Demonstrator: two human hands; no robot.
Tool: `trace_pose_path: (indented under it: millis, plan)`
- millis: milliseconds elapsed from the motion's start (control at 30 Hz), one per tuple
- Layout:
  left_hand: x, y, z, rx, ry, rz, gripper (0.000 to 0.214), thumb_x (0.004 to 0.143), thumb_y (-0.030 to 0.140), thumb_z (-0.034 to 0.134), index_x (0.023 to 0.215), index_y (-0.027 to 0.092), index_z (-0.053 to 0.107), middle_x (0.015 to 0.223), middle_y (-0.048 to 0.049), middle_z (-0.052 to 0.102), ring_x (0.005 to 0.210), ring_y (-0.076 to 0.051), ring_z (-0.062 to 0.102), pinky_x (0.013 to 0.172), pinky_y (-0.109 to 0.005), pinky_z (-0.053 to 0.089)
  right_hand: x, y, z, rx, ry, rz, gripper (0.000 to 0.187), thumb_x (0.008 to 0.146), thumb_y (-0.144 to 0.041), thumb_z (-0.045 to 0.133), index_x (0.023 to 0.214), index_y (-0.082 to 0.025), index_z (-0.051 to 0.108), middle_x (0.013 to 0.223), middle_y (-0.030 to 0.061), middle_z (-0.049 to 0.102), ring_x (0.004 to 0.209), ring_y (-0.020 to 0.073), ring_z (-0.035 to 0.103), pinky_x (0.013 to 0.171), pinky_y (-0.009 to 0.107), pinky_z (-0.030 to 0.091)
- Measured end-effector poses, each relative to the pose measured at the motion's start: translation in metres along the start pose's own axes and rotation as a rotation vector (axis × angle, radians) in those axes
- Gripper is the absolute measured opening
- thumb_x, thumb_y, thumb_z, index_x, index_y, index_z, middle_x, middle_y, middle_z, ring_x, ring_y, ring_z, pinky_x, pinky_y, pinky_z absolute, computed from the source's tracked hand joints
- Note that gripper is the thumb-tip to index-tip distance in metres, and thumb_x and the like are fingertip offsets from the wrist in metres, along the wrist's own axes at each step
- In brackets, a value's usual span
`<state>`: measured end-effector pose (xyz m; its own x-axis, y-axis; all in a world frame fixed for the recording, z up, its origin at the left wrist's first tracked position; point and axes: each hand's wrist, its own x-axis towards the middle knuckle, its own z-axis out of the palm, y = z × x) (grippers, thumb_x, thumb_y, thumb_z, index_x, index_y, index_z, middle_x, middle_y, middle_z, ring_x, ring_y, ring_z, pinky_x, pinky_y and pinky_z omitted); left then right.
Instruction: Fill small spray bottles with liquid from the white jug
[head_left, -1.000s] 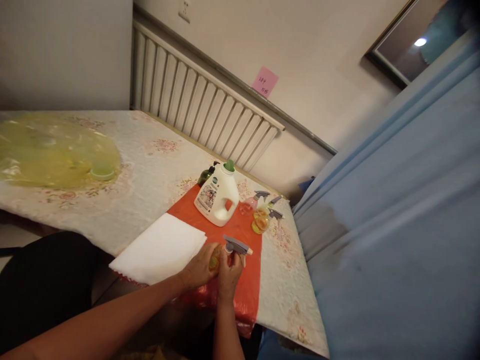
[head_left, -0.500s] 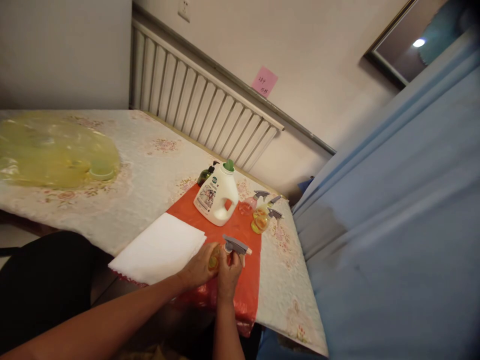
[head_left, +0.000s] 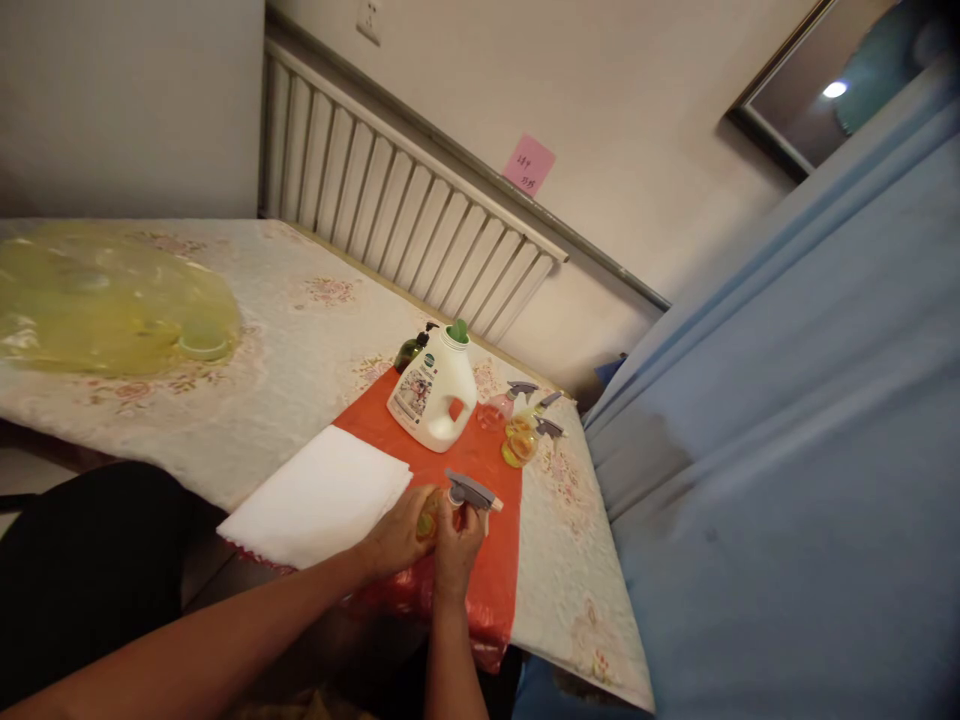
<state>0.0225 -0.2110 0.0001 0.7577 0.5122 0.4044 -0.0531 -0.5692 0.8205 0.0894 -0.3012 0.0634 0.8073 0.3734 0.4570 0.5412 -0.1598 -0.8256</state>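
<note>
A small spray bottle of yellow liquid (head_left: 429, 522) stands on the red cloth (head_left: 491, 575) near the table's front edge. My left hand (head_left: 396, 540) is wrapped round its body. My right hand (head_left: 457, 545) pinches the neck just under its grey trigger head (head_left: 471, 491). Both hands sit close together, fingers closed on the bottle.
A white detergent jug (head_left: 433, 392) with a green cap and a dark pump bottle (head_left: 412, 350) stand behind. Several small spray bottles (head_left: 521, 425) cluster to the right. A folded white cloth (head_left: 321, 497) lies left. A yellow plastic bag (head_left: 105, 305) lies far left. Blue fabric (head_left: 787, 450) fills the right.
</note>
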Motion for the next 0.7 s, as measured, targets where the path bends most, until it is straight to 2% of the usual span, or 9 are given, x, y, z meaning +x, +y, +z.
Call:
trace_pose_path:
  millis: [400, 700]
  plan:
    - [0.0005, 0.0022, -0.0017, 0.013, -0.002, 0.016, 0.055, 0.084, 0.036, 0.062, 0.131, 0.015, 0.042, 0.129, -0.0165, 0.056, 0.121, -0.028, 0.056, 0.105, -0.046, 0.046, -0.0008, 0.0051, 0.0029, -0.010, 0.019, -0.014, 0.035, 0.085, -0.046, 0.061, 0.098, -0.015, 0.072, 0.100, 0.0106, 0.070, 0.095, 0.0250, 0.060, 0.089, 0.038, 0.045]
    - [-0.0001, 0.0068, -0.0045, -0.015, 0.012, 0.020, 0.056, 0.083, 0.035, 0.064, 0.131, 0.017, 0.043, 0.129, -0.0160, 0.057, 0.120, -0.029, 0.056, 0.104, -0.047, 0.047, -0.0006, 0.0000, 0.0006, -0.013, 0.010, -0.005, 0.035, 0.085, -0.045, 0.061, 0.098, -0.014, 0.072, 0.099, 0.0108, 0.070, 0.094, 0.0249, 0.060, 0.087, 0.038, 0.046]
